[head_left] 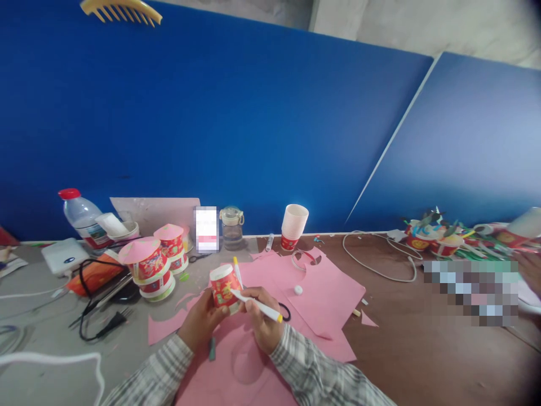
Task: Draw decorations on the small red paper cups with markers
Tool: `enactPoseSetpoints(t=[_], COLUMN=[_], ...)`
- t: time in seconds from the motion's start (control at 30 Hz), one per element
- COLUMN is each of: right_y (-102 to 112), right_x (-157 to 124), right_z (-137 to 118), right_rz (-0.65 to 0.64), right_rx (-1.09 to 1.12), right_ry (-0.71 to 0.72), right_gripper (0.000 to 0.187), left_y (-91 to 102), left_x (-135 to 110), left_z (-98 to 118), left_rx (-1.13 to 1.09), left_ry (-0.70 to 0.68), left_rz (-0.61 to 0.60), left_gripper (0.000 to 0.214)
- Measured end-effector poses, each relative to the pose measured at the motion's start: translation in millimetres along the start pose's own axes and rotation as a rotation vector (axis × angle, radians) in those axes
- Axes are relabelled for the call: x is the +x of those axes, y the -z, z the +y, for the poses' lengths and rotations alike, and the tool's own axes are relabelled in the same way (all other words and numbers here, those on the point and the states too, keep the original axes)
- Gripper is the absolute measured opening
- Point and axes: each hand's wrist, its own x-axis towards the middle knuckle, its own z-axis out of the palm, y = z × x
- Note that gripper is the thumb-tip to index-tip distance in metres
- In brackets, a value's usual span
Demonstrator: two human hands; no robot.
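Note:
Tilted in my left hand (204, 316) is a red paper cup (222, 286) with a white base and gold printing. My right hand (262, 317) grips a white marker (264, 308) with a yellow end, its tip against or very close to the cup's printed side. Beyond the cup stands a yellow-topped white marker (236, 270), partly hidden. Pink paper sheets (291, 304) lie beneath both hands, with cut edges and scraps. Dark scissors handles (284, 311) show beside my right hand. A white roll (298, 290) rests on the pink paper.
At left are paper-cup models with pink cone roofs (143, 256), a power plug with cord (116, 322) and a plastic bottle (82, 217). A lidded jar (232, 230) and stacked paper cups (295, 223) stand by the blue partition (236, 113). Decorated cups (422, 234) and another person's hand (530, 270) are at right.

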Motion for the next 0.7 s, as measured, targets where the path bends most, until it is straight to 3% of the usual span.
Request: enactPoseSetpoints(t=[0.7], right_y=[-1.5], right_x=[-0.9], right_z=[-1.6], right_rz=[-0.035], right_rx=[0.027], right_ry=[-0.004], right_gripper=[0.018], left_y=[1.5], left_x=[0.3], left_z=[-9.3], left_rx=[-0.025], left_ry=[-0.006], left_rz=[-0.008], left_gripper=[0.038])
